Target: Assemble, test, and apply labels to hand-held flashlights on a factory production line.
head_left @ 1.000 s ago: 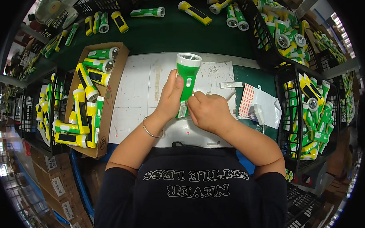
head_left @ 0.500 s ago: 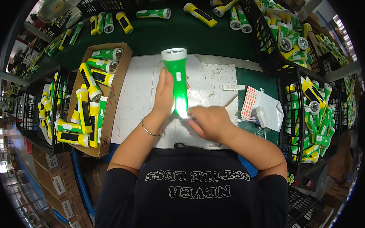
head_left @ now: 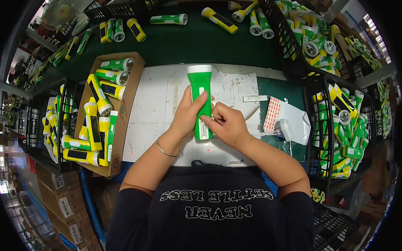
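A green flashlight point(head_left: 204, 111) with a white head is upright in front of me, lens end away from me. My left hand point(head_left: 186, 110) is wrapped round its left side, the thumb lying across the body just below the white switch. At its lower right side, my right hand point(head_left: 230, 124) has curled fingers, with the thumb and fingertips pressed against the casing. A white strip on the lower body is unlit. What the fingers do behind the flashlight is hidden.
A cardboard box point(head_left: 132, 94) of green and yellow flashlights stands left, beside a black crate point(head_left: 33, 124). More full crates point(head_left: 312, 169) stand right. A white charger plug point(head_left: 286, 128), its cable and a red-dotted sheet point(head_left: 272, 114) lie right. Several flashlights lie on the green table point(head_left: 168, 42).
The bright glow on the flashlight's lower body has gone out. The flashlight has shifted slightly right and toward me. My right hand has moved up along its side; my left thumb now crosses the front.
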The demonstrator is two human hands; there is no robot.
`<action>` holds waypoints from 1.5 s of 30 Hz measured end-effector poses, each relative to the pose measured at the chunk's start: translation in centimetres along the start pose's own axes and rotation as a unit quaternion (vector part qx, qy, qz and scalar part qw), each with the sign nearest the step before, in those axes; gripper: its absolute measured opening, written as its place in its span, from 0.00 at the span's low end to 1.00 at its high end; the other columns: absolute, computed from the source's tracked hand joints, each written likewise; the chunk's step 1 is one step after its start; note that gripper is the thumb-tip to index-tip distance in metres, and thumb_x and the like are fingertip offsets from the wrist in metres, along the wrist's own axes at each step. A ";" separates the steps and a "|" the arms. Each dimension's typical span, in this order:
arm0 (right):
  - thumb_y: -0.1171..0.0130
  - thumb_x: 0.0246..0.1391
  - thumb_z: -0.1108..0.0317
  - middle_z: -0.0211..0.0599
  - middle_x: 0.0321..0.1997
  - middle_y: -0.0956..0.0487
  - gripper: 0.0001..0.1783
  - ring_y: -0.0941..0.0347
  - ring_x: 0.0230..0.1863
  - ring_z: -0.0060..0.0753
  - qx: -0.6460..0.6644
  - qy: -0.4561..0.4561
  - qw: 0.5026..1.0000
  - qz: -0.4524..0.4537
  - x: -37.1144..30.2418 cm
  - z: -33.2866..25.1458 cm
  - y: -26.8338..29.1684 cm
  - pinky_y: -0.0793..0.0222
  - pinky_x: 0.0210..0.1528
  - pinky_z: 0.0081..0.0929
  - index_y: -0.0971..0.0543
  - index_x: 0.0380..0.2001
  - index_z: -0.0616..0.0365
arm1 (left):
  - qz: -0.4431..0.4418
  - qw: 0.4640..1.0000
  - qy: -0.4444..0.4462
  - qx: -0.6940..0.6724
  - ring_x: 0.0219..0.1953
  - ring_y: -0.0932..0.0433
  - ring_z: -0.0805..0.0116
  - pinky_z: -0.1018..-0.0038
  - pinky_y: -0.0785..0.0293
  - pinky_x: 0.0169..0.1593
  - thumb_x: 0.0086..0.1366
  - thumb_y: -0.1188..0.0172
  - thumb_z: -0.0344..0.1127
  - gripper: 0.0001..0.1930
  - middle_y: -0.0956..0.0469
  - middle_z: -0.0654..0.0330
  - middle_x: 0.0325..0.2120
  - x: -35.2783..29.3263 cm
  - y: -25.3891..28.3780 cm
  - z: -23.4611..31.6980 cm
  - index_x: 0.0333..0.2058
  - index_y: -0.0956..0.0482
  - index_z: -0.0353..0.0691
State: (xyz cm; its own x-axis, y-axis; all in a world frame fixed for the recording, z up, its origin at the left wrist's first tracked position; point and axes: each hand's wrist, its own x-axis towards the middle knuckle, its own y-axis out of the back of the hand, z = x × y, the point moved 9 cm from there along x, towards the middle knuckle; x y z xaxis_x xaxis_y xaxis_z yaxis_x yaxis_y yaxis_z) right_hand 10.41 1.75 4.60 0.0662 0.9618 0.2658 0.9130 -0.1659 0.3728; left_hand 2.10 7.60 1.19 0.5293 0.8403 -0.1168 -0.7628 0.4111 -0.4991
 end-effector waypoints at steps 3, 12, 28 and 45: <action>0.39 0.49 0.65 0.29 0.11 0.42 0.21 0.49 0.15 0.19 0.038 -0.045 0.998 0.007 0.4 1.9 1.4 0.50 0.16 0.23 0.39 0.13 0.58 | 0.014 0.997 0.017 0.069 0.31 0.27 0.74 0.77 0.28 0.34 0.66 0.50 0.41 0.16 0.28 0.58 0.33 -0.4 0.6 -0.5 0.46 0.38 0.38; 0.34 0.43 0.62 0.23 0.26 0.30 0.28 0.44 0.21 0.10 -0.005 -0.093 0.989 -0.115 3.4 0.9 4.6 0.48 0.23 0.12 0.31 0.49 0.53 | -0.096 0.902 -0.030 0.420 0.32 0.24 0.62 0.68 0.26 0.35 0.60 0.43 0.42 0.22 0.26 0.53 0.36 -2.1 -1.4 2.0 0.48 0.36 0.38; 0.33 0.36 0.73 0.28 0.40 0.26 0.35 0.51 0.16 0.05 0.157 -0.127 0.954 -0.223 1.8 1.0 1.7 0.54 0.19 0.08 0.32 0.52 0.54 | -0.176 0.761 -0.001 0.624 0.36 0.23 0.53 0.68 0.28 0.40 0.49 0.38 0.35 0.19 0.23 0.51 0.32 -4.2 1.1 4.4 0.41 0.29 0.37; 0.37 0.48 0.63 0.25 0.20 0.27 0.12 0.38 0.23 0.13 -0.014 -0.139 0.985 -0.097 0.3 4.9 0.0 0.40 0.26 0.14 0.24 0.27 0.62 | -0.019 0.895 -0.005 0.446 0.42 0.26 0.58 0.70 0.31 0.47 0.50 0.36 0.37 0.31 0.27 0.48 0.40 -2.3 4.5 0.1 0.51 0.39 0.33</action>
State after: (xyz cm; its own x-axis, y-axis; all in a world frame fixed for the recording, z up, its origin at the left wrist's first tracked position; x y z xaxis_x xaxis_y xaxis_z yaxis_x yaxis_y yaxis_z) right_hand 12.43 3.07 0.29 0.0023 0.9979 -0.0654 0.9082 0.0253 0.4178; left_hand -2.61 7.56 -0.67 0.5615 0.8208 -0.1049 -0.7395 0.5547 0.3813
